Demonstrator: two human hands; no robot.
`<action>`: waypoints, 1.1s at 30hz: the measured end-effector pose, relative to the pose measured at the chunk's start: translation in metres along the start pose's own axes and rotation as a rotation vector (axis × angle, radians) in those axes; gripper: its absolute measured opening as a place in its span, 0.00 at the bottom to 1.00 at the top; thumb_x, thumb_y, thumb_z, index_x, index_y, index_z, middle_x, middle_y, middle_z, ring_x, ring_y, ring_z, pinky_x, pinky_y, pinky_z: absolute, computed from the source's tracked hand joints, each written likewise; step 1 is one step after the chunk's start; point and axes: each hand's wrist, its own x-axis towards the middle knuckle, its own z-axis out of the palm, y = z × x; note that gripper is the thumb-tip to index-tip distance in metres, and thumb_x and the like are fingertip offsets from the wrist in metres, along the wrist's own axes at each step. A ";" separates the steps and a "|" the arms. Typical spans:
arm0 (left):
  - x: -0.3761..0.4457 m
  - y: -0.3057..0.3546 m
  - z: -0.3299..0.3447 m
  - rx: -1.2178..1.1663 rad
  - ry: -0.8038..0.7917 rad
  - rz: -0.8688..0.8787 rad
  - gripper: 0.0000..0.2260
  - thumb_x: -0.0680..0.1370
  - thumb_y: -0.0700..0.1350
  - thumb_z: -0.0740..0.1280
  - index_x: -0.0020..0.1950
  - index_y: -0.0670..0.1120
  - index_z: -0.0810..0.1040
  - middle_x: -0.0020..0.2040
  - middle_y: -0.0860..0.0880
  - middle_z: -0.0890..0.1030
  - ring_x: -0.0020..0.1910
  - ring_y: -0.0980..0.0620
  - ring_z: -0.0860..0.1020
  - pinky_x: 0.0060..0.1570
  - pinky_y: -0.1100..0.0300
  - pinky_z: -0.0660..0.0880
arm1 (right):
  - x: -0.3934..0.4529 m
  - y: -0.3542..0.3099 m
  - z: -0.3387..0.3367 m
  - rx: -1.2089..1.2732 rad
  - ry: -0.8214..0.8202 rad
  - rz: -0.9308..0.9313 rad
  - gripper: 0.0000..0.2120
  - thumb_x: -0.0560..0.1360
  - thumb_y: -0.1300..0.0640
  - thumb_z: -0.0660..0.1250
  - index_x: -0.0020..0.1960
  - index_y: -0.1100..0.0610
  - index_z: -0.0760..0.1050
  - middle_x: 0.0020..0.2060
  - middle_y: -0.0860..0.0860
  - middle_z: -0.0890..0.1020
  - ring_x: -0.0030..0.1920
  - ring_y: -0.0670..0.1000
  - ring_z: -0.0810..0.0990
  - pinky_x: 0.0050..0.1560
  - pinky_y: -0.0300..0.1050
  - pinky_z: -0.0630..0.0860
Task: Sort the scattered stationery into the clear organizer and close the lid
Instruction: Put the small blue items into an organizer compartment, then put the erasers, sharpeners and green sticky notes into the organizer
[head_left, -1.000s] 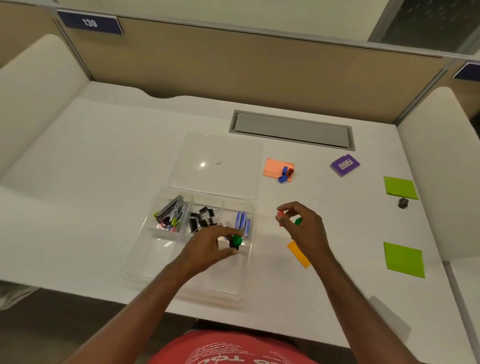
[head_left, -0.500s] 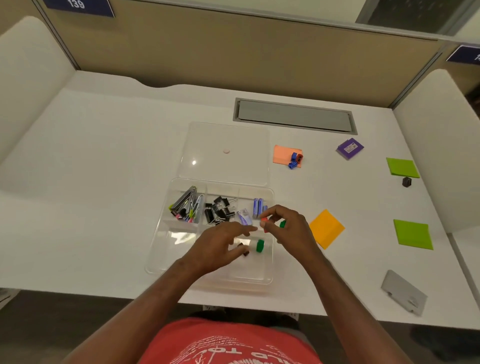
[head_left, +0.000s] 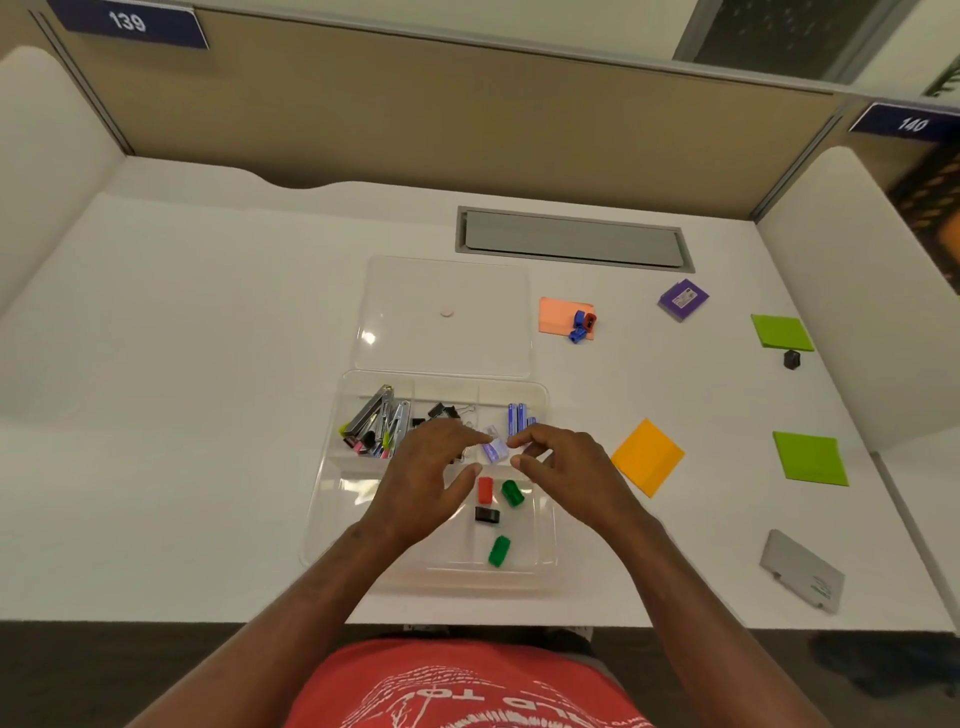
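The clear organizer (head_left: 332, 493) sits at the desk's near edge with its lid (head_left: 447, 317) lying flat behind it. Its back compartments hold staplers and pens (head_left: 376, 421), black binder clips (head_left: 441, 413) and blue staple boxes (head_left: 519, 418). In the front right compartment lie a red sharpener (head_left: 485, 490), two green sharpeners (head_left: 512, 492) (head_left: 499, 551) and a black one (head_left: 487, 514). My left hand (head_left: 426, 478) and my right hand (head_left: 561, 467) hover over the organizer with fingers relaxed, holding nothing.
An orange note pad (head_left: 558, 314) with blue and red sharpeners (head_left: 583, 326) lies behind right. Further right are a purple box (head_left: 682, 300), a yellow pad (head_left: 648, 457), two green pads (head_left: 781, 331) (head_left: 809, 458), a small black item (head_left: 791, 359) and a grey card (head_left: 801, 570).
My right hand moved left over the organizer and let go of the red and green sharpeners, which now lie in the front right compartment. My left hand released its green sharpener there too.
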 end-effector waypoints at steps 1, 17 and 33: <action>0.001 0.000 0.000 0.011 -0.001 0.002 0.17 0.77 0.48 0.70 0.66 0.53 0.77 0.62 0.54 0.79 0.65 0.55 0.73 0.67 0.55 0.68 | 0.000 0.000 -0.001 -0.046 0.025 -0.017 0.10 0.76 0.45 0.68 0.57 0.42 0.79 0.47 0.41 0.83 0.44 0.41 0.80 0.44 0.36 0.74; 0.047 0.015 0.027 0.132 -0.139 -0.050 0.33 0.79 0.61 0.64 0.80 0.53 0.56 0.81 0.53 0.56 0.80 0.54 0.47 0.79 0.48 0.44 | -0.001 0.029 -0.037 -0.375 0.173 -0.009 0.37 0.79 0.40 0.63 0.80 0.43 0.46 0.81 0.47 0.44 0.80 0.50 0.46 0.77 0.49 0.56; 0.122 0.081 0.095 0.205 -0.190 -0.013 0.34 0.80 0.63 0.61 0.81 0.52 0.53 0.82 0.50 0.53 0.81 0.51 0.44 0.79 0.45 0.42 | -0.008 0.112 -0.112 -0.373 0.273 0.074 0.38 0.77 0.31 0.52 0.80 0.43 0.41 0.80 0.50 0.40 0.80 0.53 0.41 0.78 0.52 0.50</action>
